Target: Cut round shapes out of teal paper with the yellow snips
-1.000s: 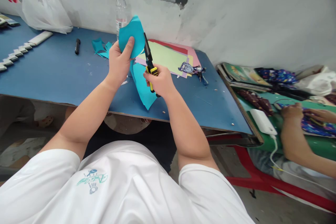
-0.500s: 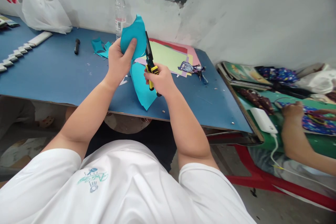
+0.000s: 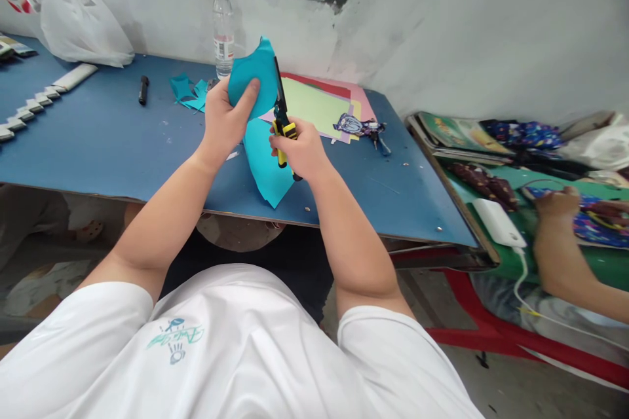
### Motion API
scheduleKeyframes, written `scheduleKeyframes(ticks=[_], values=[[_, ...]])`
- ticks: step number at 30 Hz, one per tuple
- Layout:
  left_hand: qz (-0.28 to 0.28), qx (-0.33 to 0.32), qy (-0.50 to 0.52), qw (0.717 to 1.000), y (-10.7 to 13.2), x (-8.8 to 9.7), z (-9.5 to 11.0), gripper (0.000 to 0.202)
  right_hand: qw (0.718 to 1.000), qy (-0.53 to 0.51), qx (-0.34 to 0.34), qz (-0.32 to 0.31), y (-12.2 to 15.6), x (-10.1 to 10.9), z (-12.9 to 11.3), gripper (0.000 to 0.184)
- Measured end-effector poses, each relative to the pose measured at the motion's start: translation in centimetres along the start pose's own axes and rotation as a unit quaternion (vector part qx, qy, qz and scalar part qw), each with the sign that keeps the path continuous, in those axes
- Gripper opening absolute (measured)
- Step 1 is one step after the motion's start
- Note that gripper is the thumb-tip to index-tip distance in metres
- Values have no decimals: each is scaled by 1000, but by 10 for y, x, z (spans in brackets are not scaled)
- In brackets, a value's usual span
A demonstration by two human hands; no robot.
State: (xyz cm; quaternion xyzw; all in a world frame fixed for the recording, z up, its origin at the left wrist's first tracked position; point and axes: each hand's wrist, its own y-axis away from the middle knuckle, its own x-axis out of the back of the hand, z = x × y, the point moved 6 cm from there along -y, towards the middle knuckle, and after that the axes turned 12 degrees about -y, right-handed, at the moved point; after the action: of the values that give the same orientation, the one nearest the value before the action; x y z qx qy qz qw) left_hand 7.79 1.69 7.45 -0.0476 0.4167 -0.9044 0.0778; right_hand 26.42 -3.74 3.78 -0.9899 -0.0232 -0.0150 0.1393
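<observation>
My left hand [image 3: 223,111] pinches a rounded piece of blue paper [image 3: 253,75], thumb across its face. The paper's upper tip curls upward. In my right hand [image 3: 302,147] are black scissors [image 3: 281,111] with yellow-and-black handles, fingers closed around them. The blades point up along the right edge of the held paper; whether they are parted I cannot tell. Below, a larger blue sheet [image 3: 268,167] hangs toward the table's front edge; whether it joins the held piece is hidden. Blue paper scraps [image 3: 189,93] lie left of my left hand.
On the blue table [image 3: 98,137] are a water bottle [image 3: 223,29], a plastic bag [image 3: 81,23], a black marker [image 3: 143,90], a folded white strip [image 3: 37,101], coloured sheets [image 3: 314,105] and a keychain pouch [image 3: 356,124]. Another person's arm [image 3: 560,242] rests on the green table at right.
The held blue paper has shifted slightly down and right and turned a little beside the blades. The right hand's grip looks unchanged. The view has moved slightly.
</observation>
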Motion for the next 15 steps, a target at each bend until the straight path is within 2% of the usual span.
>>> scheduleKeyframes(ticks=[15], values=[[15,-14,6,1000,3,7,10,71,1000,3,-2,9,4,-6,-11,11]])
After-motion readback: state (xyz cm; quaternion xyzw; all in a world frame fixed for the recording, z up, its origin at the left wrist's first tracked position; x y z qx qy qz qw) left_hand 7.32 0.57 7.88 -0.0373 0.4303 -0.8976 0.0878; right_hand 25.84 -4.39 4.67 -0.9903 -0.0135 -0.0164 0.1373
